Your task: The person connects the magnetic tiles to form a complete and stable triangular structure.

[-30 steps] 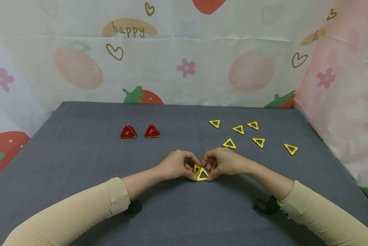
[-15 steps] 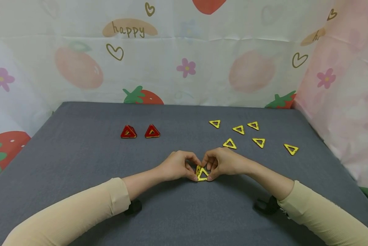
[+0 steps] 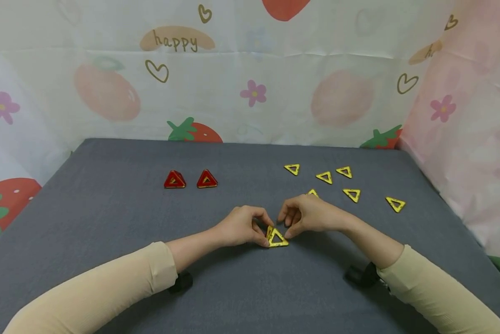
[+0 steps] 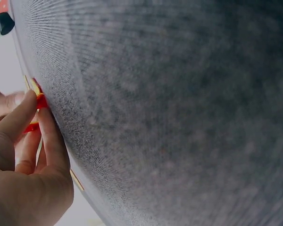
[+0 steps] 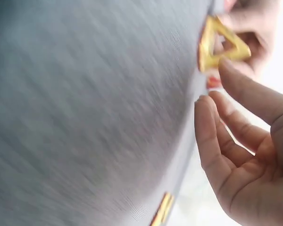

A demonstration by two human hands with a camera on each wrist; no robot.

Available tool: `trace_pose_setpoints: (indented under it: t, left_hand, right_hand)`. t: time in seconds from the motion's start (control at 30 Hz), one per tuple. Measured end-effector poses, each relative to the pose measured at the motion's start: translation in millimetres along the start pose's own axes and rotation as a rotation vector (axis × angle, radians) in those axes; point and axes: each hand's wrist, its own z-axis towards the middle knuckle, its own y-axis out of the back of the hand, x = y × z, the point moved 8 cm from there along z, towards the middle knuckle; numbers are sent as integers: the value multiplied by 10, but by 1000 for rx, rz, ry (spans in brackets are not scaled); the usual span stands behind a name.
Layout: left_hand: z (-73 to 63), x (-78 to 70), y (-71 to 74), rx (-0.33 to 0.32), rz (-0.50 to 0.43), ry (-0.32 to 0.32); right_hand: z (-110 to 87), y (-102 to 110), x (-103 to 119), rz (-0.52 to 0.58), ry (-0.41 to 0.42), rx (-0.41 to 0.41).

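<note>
Two yellow triangular frame tiles stand leaning together near the middle of the table: a front tile (image 3: 279, 244) facing me and a side tile (image 3: 269, 231) behind its left edge. My left hand (image 3: 242, 226) pinches them at the left, thumb low and forefinger at the top. Red faces of the tiles (image 4: 41, 100) show between its fingers in the left wrist view. My right hand (image 3: 310, 213) is at the right with fingers loosely bent and apart. Its thumb tip (image 5: 226, 66) is right at the edge of the front tile (image 5: 207, 44) in the right wrist view.
Two small red pyramids, the left one (image 3: 174, 180) and the right one (image 3: 207, 179), stand at the back left. Several loose yellow triangles lie at the back right, among them a far-right one (image 3: 395, 207). My right hand partly covers another triangle (image 3: 312, 192).
The side tile has swung in against the front tile's left edge. My right hand has then loosened its pinch and drawn back to the right and up; the left hand has barely moved.
</note>
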Motion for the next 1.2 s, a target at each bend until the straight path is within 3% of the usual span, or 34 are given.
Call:
trace_pose_setpoints:
  t: [0.33, 0.57, 0.77, 1.2]
  left_hand:
    - [3, 12, -18, 8, 10, 11]
    - [-11, 6, -23, 11, 5, 8]
    - [-17, -18, -41, 21, 3, -1]
    - [-29, -27, -9, 3, 35, -31]
  right_hand:
    - [102, 602, -208, -20, -96, -267]
    - [297, 867, -385, -72, -213, -409]
    - [436, 1010, -566, -36, -298, -438]
    - [634, 1062, -852, 60, -444, -382]
